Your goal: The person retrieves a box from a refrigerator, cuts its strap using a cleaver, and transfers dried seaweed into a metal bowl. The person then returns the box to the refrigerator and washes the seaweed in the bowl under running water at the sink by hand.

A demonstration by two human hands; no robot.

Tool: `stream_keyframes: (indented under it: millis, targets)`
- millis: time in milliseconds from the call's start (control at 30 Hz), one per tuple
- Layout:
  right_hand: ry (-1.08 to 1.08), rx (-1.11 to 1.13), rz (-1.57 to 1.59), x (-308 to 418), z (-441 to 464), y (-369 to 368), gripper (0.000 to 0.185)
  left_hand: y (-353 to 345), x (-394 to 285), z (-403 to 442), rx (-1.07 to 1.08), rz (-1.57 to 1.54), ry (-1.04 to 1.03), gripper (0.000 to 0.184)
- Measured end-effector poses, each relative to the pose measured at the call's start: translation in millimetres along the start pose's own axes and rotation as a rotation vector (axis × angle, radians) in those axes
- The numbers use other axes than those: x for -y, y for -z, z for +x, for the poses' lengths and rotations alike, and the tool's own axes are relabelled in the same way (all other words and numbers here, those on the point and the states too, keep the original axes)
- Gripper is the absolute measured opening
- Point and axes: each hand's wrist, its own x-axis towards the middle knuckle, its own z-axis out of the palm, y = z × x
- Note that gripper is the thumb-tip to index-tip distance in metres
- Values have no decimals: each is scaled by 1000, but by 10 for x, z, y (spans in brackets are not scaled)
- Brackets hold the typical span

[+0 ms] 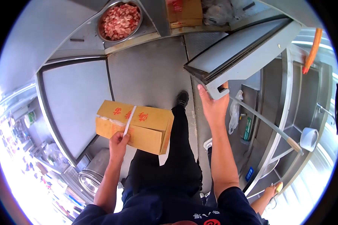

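Left of centre, a brown cardboard box with red lettering (144, 139) hangs from the left hand (118, 147), fingers closed on its flat white strap (130, 117). Right of centre, the right hand (216, 110) curls round the corner of an open grey metal door (253, 56). The box looks stiff-walled, perhaps weighty; the strap offers a hold, a palm beneath more support.

Left edge: blazing white here, shelf detail washed right out!
Right edge: more glare, streaking down the ribbed wall (321, 165).
Middle: softer light, a gentle sheen across the floor (146, 67).
Box (144, 129): nicely exposed, red lettering reading clearly.
Trousers (182, 131): sinking to near-black, folds barely showing.
Lens: round fisheye view, straight lines bowing, corners black, bluish fringing at the rim.
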Motion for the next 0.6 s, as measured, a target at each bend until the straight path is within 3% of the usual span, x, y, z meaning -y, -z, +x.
stream_keyframes:
  millis: [133, 267, 600]
  targets:
    - [86, -14, -18, -7, 149, -204, 32, 36, 78, -51, -22, -30, 16, 21]
    - [304, -3, -167, 37, 417, -412, 34, 115, 170, -114, -46, -20, 25, 22]
    - [310, 125, -374, 533, 1419, -977, 49, 270, 353, -261, -121, -71, 31, 22]
